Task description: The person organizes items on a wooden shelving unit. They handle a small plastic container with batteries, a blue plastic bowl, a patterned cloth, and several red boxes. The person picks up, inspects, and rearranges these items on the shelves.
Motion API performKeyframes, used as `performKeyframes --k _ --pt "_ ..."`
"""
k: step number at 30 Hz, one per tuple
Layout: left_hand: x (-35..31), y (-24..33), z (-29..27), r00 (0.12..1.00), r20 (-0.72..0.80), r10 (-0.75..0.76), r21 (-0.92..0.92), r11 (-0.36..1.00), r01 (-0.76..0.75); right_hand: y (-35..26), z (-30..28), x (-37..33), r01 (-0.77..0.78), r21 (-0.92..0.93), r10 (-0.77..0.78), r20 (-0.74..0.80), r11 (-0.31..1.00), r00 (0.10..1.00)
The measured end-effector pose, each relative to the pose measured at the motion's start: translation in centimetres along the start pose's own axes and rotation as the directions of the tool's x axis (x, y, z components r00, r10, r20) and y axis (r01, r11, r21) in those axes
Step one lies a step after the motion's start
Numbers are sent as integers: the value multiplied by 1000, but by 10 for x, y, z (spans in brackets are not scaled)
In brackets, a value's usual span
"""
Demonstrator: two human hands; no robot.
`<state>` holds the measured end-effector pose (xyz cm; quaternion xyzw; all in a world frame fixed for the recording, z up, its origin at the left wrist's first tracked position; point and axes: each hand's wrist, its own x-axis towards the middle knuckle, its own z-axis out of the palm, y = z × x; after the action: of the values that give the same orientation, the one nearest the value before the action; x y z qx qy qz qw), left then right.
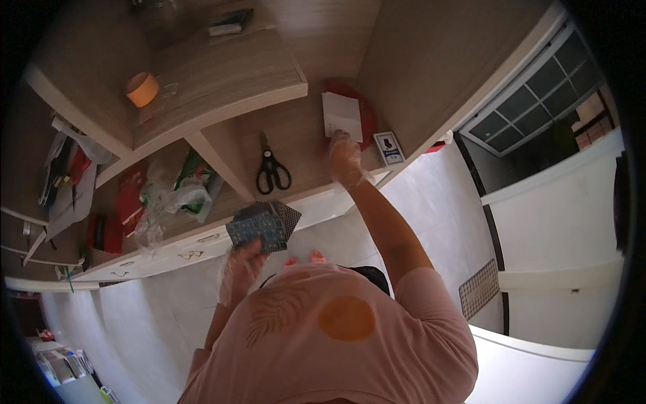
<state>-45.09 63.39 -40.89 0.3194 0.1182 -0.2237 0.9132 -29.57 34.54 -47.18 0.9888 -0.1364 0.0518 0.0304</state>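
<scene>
My left hand [243, 264], in a clear plastic glove, grips a blue patterned flat piece [259, 227] in front of the shelf. Behind it pokes out a dark piece with a small checked pattern [288, 219]; whether it is separate I cannot tell. My right hand [346, 160], gloved the same way, reaches into the shelf and has its fingers closed at the lower edge of a white sheet of paper [342, 114]. That sheet lies over a round red thing [367, 121], mostly covered. Black-handled scissors [271, 172] lie to the left, blades pointing away.
A small white-and-blue box [389, 148] sits right of my right hand. On the upper shelf board [222, 94] stands an orange tape roll [142, 89]. Crumpled plastic bags [161, 198] fill the left compartment. White drawers [202, 246] run below; a windowed door [538, 101] stands at right.
</scene>
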Motion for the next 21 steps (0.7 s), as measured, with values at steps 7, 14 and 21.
performKeyframes --k 7,14,21 --pt "-18 -1 2 996 -41 76 29 997 -75 -47 21 63 214 8 -213 -73 977 974" --pt "-21 5 11 993 -48 103 -36 994 -105 -45 -23 113 415 410 -358 -211 812 909" --pt "11 -2 -15 988 82 128 21 991 -130 -22 -92 26 -116 977 -356 174 179 918"
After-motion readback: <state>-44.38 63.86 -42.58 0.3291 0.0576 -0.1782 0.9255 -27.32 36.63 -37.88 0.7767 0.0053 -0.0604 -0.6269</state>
